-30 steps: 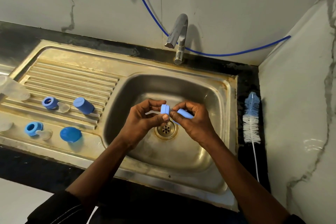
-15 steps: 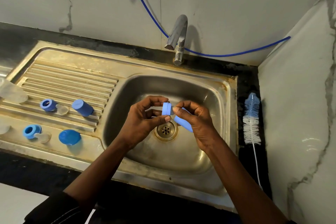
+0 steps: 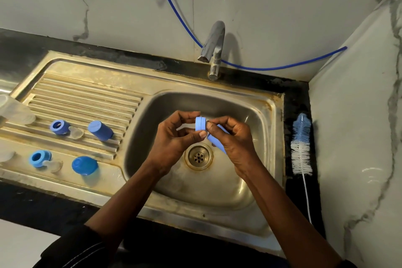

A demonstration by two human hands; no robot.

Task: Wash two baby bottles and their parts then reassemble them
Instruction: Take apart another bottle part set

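Over the sink (image 3: 273, 119), the left hand (image 3: 171, 140) is pinching a blue ring (image 3: 200, 123) between thumb and curled fingers; the right hand (image 3: 236, 140) is gripping a blue tubular part (image 3: 217, 143), its fingers curling round it and one fingertip touching the ring; blue collars (image 3: 58, 126) and blue caps (image 3: 100, 130) are lying on the drainboard (image 3: 87, 98); a bottle brush (image 3: 301, 150) is lying on the counter (image 3: 295, 98) just beside the sink.

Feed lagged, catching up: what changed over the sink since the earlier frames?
The long blue piece in the right hand tipped from nearly level to a downward slant, and both hands rose slightly above the drain. The left hand kept pinching the small blue ring; nothing was let go. The parts on the drainboard and the bottle brush stayed put.
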